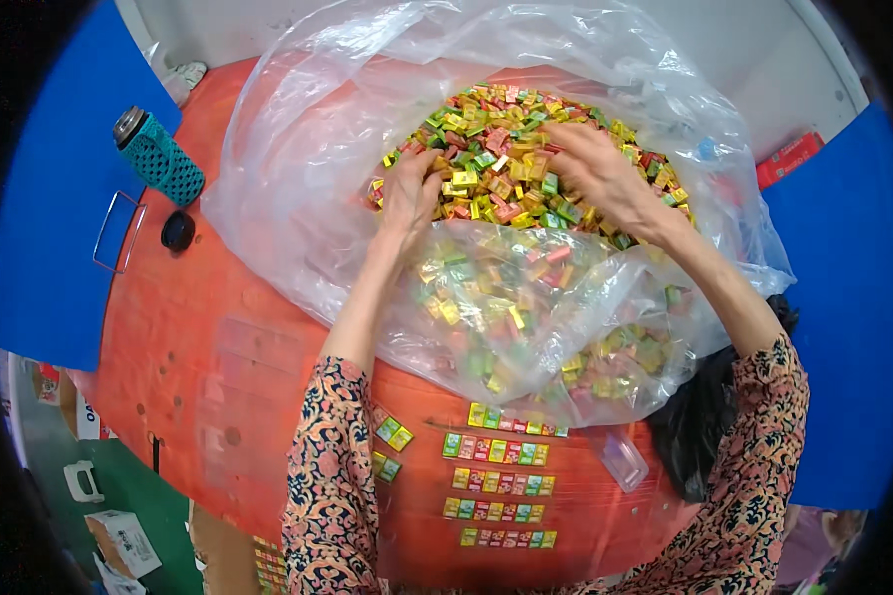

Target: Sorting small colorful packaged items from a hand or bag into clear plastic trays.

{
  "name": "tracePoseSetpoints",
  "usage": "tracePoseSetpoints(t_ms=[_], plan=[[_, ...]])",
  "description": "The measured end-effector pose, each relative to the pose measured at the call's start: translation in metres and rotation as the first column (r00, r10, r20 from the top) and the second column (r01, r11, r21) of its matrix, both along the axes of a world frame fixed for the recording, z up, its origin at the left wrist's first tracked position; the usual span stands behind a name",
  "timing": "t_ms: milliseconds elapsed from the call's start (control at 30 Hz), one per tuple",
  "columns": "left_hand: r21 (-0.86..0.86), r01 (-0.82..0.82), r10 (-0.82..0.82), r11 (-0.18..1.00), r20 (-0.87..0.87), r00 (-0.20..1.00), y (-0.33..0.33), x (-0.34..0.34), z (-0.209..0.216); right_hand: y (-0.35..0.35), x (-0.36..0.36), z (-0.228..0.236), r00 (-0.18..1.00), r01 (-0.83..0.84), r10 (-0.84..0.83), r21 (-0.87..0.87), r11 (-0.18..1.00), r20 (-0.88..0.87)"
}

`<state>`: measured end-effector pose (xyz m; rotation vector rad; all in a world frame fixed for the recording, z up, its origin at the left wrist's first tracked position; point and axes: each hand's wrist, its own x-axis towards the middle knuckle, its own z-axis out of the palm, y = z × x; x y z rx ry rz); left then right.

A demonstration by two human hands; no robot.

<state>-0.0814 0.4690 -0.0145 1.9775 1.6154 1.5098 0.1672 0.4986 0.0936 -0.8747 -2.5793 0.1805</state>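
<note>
A big heap of small, coloured candy-like packs (496,169) in yellow, green, red and pink lies inside a large clear plastic bag (308,149), its mouth spread wide. At the heap's left side my left hand (410,193) reaches in with curved, parted fingers, touching the packs. My right hand (605,178) hovers over the heap's right part, fingers apart and bent toward the packs. No pack shows plainly in either hand. More packs appear through the bag's near fold (526,297). Closer to me, several short rows of packs (496,451) lie side by side on the orange-red tabletop (407,526).
At left stand a bottle in a teal knitted sleeve (164,159), a black cap (177,230) and a wire frame (119,233). A small clear plastic box (623,461) and a black bag (700,416) lie near my right sleeve. Loose packs (392,431) sit beside my left sleeve.
</note>
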Motion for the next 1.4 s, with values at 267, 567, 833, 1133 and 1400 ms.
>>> tracePoseSetpoints(t_ms=[267, 567, 833, 1133, 1400], plan=[[-0.027, -0.207, 0.208, 0.978, 0.205, 0.956, -0.008, 0.022, 0.030, 0.023, 0.069, 0.005, 0.881, 0.317, -0.438, -0.462, 0.829, -0.181], [-0.057, 0.094, -0.079, 0.994, 0.224, 0.971, 0.010, 0.088, 0.074, 0.065, 0.117, 0.023, 0.870, 0.441, -0.493, -0.425, 0.790, -0.013], [-0.099, 0.094, -0.132, 0.991, -0.515, 0.847, 0.043, 0.122, 0.067, 0.096, 0.127, 0.002, 0.843, 0.536, -0.494, -0.420, 0.732, 0.214], [-0.053, 0.103, -0.115, 0.993, -0.442, 0.889, 0.053, 0.127, 0.059, 0.075, 0.039, -0.038, 0.881, 0.471, -0.467, 0.072, 0.879, -0.073], [-0.390, 0.497, 0.028, 0.775, 0.807, 0.590, 0.059, 0.129, 0.067, 0.044, -0.013, -0.037, 0.897, 0.298, -0.260, 0.055, 0.953, -0.359]])
